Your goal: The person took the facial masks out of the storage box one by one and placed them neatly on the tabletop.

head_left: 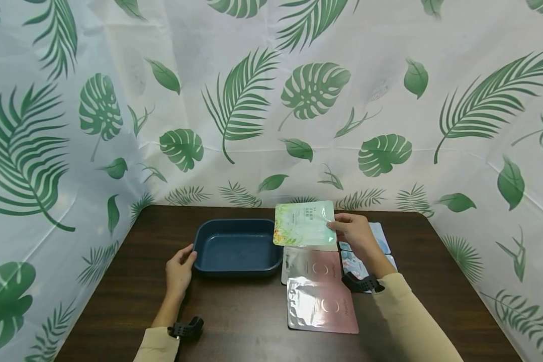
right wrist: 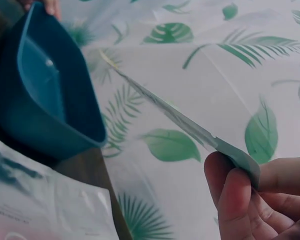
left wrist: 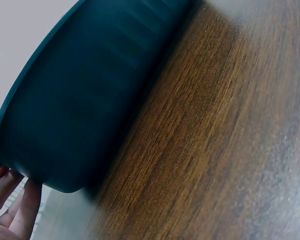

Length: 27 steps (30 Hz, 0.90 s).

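A flat pale green face mask packet (head_left: pixel 304 223) with yellow flowers is held up by my right hand (head_left: pixel 354 232), which pinches its right edge between thumb and fingers. In the right wrist view the packet (right wrist: pixel 175 115) appears nearly edge-on. The packet overlaps the right end of a dark blue plastic basin (head_left: pixel 237 271) in the head view. My left hand (head_left: pixel 179 269) holds the basin's left end at the rim. From the left wrist, the basin's outer wall (left wrist: pixel 75 95) and fingers (left wrist: pixel 27 210) at its end are visible.
Pink and silver mask packets (head_left: pixel 321 306) lie overlapping on the dark wooden table (head_left: pixel 235 322), right of the basin. Blue packets (head_left: pixel 380 236) lie farther right, partly hidden by the right arm. A leaf-patterned sheet (head_left: pixel 253 115) hangs behind the table.
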Available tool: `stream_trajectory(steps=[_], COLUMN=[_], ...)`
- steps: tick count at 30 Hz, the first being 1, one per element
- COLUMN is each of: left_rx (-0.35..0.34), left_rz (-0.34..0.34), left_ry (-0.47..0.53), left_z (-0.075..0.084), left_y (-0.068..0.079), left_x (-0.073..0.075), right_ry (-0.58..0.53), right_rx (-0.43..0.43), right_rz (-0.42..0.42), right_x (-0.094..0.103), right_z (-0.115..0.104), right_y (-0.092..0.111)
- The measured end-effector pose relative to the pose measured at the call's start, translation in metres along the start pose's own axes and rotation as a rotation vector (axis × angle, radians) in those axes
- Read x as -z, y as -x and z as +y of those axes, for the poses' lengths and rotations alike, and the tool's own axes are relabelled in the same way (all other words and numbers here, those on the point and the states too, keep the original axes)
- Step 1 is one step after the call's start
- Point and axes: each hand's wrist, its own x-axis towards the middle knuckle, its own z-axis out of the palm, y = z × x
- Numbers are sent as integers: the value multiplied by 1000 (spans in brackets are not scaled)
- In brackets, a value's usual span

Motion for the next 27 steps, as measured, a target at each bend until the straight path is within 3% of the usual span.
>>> stream_trajectory(steps=[14, 27], left_rx=[0, -4], left_rz=[9, 17], left_ry=[5, 13], left_z=[2, 2], left_y=[0, 0], left_x=[-1, -1], right_ry=[11, 39], right_rx=[-7, -53], right_rz=[7, 18], right_x=[30, 55], right_z=[8, 29], right_y=[17, 28])
